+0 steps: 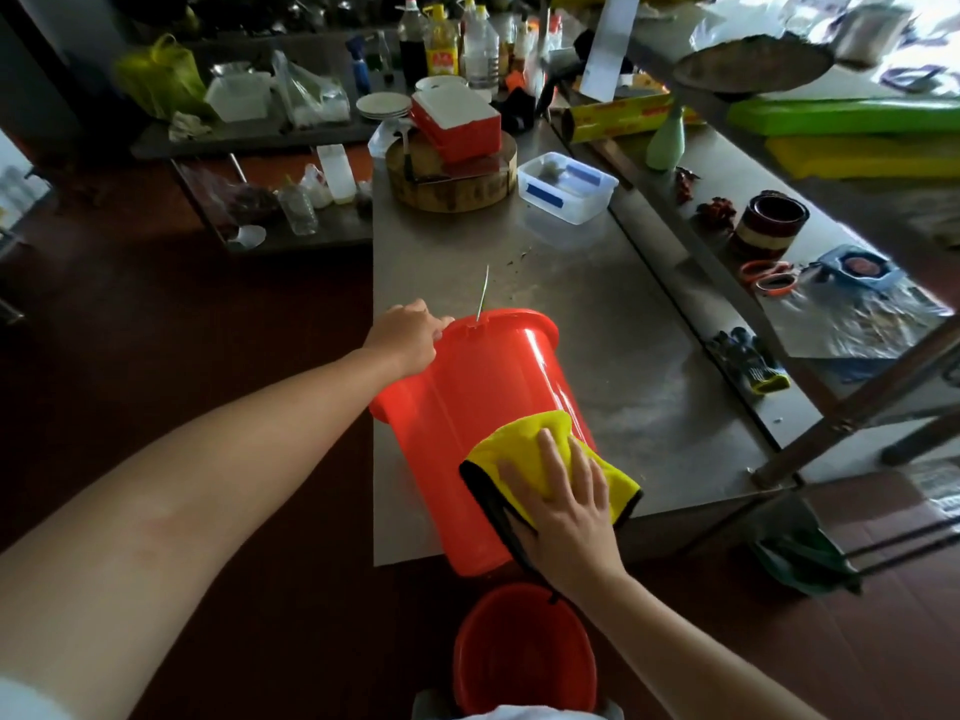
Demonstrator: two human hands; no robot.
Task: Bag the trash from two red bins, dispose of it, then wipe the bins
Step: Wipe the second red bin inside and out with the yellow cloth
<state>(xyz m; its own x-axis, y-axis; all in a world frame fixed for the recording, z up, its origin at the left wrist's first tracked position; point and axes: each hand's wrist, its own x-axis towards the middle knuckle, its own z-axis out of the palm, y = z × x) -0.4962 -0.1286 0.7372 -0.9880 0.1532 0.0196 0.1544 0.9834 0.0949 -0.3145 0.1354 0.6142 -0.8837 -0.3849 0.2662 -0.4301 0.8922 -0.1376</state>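
Head: right hand (566, 517) presses cloth (524, 440) on bin (467, 387)

No text is legible: the red label on the yellow plastic oil bottle (442, 57) and the print on the long yellow-and-red cardboard box (618, 116) are too blurred.

Chopping block (448, 195) and clear tub (569, 192) (blue-taped) sit on steel table (597, 314).

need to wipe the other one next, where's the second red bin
Head view: the second red bin stands on the floor at bottom centre, at the near end of the steel table, below the tilted red bin and right hand.
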